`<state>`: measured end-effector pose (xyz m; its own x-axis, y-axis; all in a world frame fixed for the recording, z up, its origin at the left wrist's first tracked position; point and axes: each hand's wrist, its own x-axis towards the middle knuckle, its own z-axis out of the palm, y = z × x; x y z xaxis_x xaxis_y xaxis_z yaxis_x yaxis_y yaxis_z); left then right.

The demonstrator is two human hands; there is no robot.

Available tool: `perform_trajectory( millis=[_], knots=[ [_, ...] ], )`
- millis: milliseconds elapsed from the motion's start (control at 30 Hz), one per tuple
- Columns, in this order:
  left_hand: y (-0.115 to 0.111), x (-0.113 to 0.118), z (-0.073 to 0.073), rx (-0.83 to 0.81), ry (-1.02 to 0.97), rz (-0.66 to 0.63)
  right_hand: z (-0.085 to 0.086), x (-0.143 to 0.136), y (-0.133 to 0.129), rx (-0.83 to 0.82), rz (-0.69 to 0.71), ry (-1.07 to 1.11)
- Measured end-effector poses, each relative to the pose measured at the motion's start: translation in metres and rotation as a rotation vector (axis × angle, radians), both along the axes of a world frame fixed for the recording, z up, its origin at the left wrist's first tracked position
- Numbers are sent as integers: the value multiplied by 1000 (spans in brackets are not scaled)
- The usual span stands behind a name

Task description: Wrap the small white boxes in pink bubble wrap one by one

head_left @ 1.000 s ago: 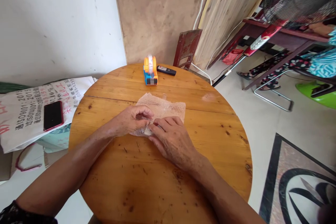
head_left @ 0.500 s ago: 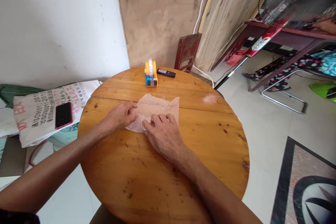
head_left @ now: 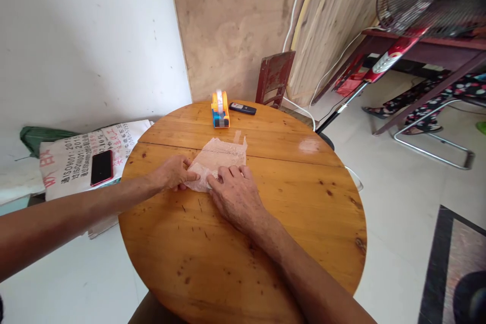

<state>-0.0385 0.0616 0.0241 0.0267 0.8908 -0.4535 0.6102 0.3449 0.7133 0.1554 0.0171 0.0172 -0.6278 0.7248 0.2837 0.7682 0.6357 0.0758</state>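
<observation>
A thin, see-through sheet of what looks like bubble wrap (head_left: pixel 222 152) lies on the round wooden table (head_left: pixel 304 202). Its near left part is folded over. My left hand (head_left: pixel 175 172) pinches that left edge between thumb and fingers. On the near right part of the wrap, my right hand (head_left: pixel 235 195) is closed with bent fingers, holding the fold down. Something whitish shows by the right thumb, too covered to make out. Beyond the wrap stands an orange and blue tape dispenser (head_left: pixel 220 109) with a roll of tape in it.
A dark remote-like device (head_left: pixel 243 108) lies beside the dispenser. To the left, a phone (head_left: pixel 102 167) rests on printed white sacks (head_left: pixel 72 159). A red chair (head_left: pixel 274 78) stands behind the table, a standing fan (head_left: pixel 391 58) at the right, and a seated person's legs (head_left: pixel 421 96) farther back.
My left hand has brought the wrap's left edge over toward the right hand, and the sheet's far right corner has drawn inward. The right hand stays nearly in place. The view has shifted slightly.
</observation>
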Motion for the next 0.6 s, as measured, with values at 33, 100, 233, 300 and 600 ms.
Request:
perform_trajectory(
  millis=[33, 100, 233, 300, 600],
  knots=[
    [1, 2, -1, -10, -30, 13, 0, 0, 0, 0, 3, 5],
    [2, 6, -1, -20, -92, 24, -1, 0, -1, 0, 7, 15],
    [1, 12, 0, -2, -163, 41, -3, 0, -1, 27, 11, 32],
    [-1, 17, 1, 21, -204, 63, -4, 0, 0, 39, 17, 41],
    [-10, 35, 6, -3, -461, 120, -2, 1, -3, -9, 2, 112]
  ],
)
